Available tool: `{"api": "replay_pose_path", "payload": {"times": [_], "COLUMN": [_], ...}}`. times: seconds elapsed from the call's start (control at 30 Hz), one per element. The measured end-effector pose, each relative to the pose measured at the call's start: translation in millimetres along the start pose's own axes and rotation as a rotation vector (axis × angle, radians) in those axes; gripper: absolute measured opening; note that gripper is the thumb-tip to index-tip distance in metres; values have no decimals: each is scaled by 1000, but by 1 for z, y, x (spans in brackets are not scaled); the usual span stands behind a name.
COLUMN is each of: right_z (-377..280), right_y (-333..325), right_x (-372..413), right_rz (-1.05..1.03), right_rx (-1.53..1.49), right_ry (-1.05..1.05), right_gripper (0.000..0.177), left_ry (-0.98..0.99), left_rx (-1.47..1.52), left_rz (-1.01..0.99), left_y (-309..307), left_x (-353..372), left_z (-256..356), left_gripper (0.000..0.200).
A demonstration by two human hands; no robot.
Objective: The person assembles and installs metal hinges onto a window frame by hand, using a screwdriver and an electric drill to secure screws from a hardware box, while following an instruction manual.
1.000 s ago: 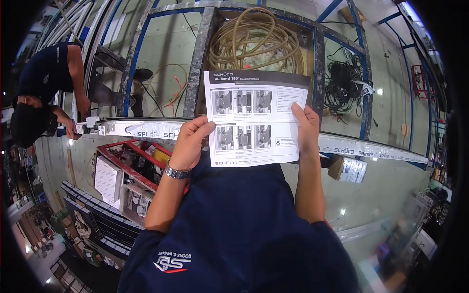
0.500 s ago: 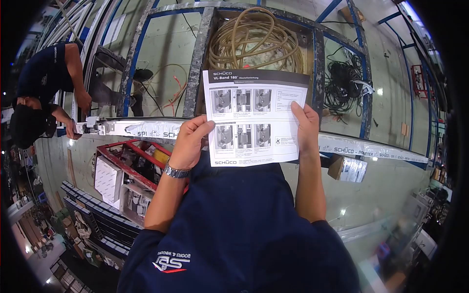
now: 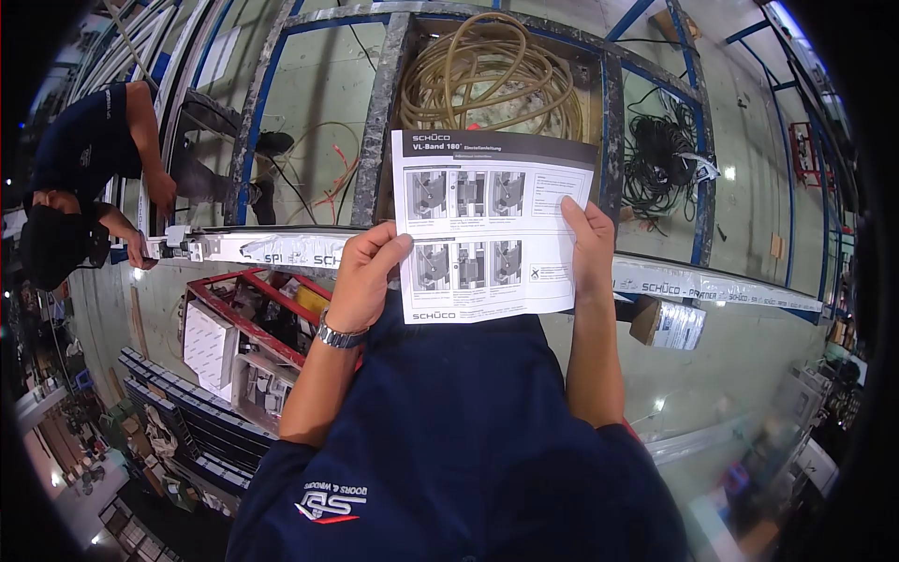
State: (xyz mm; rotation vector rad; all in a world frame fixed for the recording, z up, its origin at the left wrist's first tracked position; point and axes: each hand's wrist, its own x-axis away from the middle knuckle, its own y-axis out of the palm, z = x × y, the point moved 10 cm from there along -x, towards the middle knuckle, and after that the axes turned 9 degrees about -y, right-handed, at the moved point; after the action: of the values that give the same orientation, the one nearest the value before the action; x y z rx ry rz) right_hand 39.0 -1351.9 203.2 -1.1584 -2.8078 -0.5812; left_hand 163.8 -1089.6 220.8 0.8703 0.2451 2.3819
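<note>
A printed instruction sheet (image 3: 501,229) with a dark header and two rows of grey pictures is held up in front of my body. My left hand (image 3: 368,276) grips its left edge, with the thumb lying on the front; a metal watch is on that wrist. On the opposite side, my right hand (image 3: 590,245) pinches the right edge, thumb on the front of the paper. The fingers behind the sheet are hidden. Just beyond the sheet runs a white profile (image 3: 300,249) wrapped in printed film.
A coiled hose (image 3: 487,80) lies in the frame (image 3: 379,112) ahead, with black cables (image 3: 660,155) to its right. A co-worker (image 3: 89,178) bends over the profile at left. A red rack (image 3: 253,328) and a cardboard box (image 3: 667,323) stand nearer.
The sheet and both my hands have shifted very slightly. The co-worker's head has turned a little, and their hands stay at the profile.
</note>
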Motion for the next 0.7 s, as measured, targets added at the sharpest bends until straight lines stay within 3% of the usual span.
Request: {"api": "replay_pose_path", "payload": {"times": [0.7], "right_z": [-16], "right_y": [-2], "right_x": [5], "right_rz": [19], "right_rx": [-25], "right_ry": [-72], "right_gripper": [24], "left_ry": [18], "left_rx": [-145], "left_rz": [-16], "left_y": [8], "left_x": [4], "left_z": [9], "left_gripper": [23]}}
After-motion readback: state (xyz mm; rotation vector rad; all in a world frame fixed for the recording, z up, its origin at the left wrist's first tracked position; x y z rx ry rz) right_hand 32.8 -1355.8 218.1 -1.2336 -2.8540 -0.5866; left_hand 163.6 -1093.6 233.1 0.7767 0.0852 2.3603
